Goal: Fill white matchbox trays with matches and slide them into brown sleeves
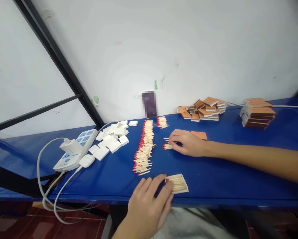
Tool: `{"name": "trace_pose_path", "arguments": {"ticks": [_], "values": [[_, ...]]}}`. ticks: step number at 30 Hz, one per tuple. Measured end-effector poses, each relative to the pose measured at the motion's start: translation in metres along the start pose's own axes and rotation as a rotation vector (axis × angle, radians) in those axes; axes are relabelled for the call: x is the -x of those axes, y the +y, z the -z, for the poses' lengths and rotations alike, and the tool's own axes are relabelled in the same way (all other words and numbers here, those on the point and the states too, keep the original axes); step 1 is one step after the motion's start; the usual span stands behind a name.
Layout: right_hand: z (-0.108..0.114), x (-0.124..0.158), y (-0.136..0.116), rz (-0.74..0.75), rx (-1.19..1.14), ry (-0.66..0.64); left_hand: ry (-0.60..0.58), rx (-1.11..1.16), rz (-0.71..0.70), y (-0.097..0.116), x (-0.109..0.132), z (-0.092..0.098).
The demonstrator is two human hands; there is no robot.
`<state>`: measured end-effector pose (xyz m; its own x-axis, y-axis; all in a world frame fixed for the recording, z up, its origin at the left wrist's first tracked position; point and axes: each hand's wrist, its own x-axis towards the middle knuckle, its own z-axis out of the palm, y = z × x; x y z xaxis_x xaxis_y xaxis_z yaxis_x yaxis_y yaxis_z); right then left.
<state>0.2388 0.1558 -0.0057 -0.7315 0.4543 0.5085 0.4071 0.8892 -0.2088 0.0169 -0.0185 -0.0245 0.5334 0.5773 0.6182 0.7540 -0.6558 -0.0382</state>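
Observation:
My left hand (pixel 151 199) is at the table's front edge, its fingers curled against the left end of a small white matchbox tray (pixel 180 183). Red-tipped matches lie side by side in that tray. Farther back, my right hand (pixel 187 142) pinches at a few loose matches (pixel 166 146) on the blue table; its fingertips partly hide them. A long row of matches (pixel 144 146) with red heads to the left lies left of my right hand. Behind is a smaller bunch of matches (pixel 162 122). An orange matchbox cover (pixel 199 135) lies flat just behind my right wrist.
White matchbox trays (pixel 109 142) are heaped at left, beside a power strip (pixel 76 151) with a charger, a white earphone case (pixel 87 161) and looping cables. Orange matchboxes are piled (pixel 205 109) and stacked (pixel 257 113) at back right. A wall and black frame bars border the table (pixel 213 179).

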Motion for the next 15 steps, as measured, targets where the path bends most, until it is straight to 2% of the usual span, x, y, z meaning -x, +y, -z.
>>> {"name": "trace_pose_path", "arguments": {"ticks": [15], "values": [[0.0003, 0.0019, -0.0016, -0.004, 0.004, 0.026, -0.009, -0.015, -0.002, 0.0018, -0.0017, 0.0042]]}}
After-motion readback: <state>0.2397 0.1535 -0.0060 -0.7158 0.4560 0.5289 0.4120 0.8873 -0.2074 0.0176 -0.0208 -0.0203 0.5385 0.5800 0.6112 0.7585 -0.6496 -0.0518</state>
